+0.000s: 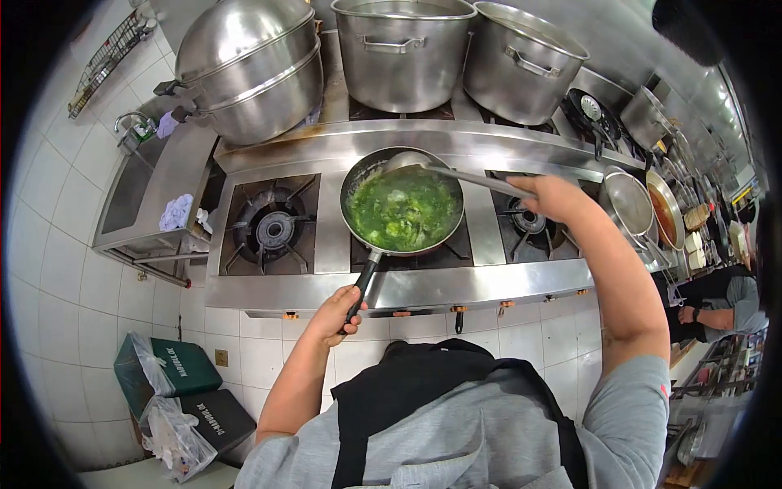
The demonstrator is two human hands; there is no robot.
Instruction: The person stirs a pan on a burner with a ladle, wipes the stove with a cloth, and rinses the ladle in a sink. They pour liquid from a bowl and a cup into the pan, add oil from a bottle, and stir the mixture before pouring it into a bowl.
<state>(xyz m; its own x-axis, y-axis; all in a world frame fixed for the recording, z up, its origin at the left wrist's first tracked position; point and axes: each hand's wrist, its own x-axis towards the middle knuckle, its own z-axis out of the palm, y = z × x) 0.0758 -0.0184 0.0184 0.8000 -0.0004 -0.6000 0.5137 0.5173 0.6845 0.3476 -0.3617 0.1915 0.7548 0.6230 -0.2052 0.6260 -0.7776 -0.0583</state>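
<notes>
A frying pan [349, 220] sits over the middle burner, with green leafy food in green liquid [399, 213] inside. Wrapped round its black handle [369, 277] is my left hand [336, 314], in front of the stove edge. My right hand [547, 196] grips the end of a long metal ladle [472, 177] from the right. The ladle's bowl rests at the far side of the pan, over the food.
Three large steel pots [403, 61] stand behind the stove. Bare burners [275, 230] flank the pan. A strainer [627, 202] and a pan of reddish sauce [664, 213] are at right. Another person [717, 314] stands at far right. Bins [183, 367] sit lower left.
</notes>
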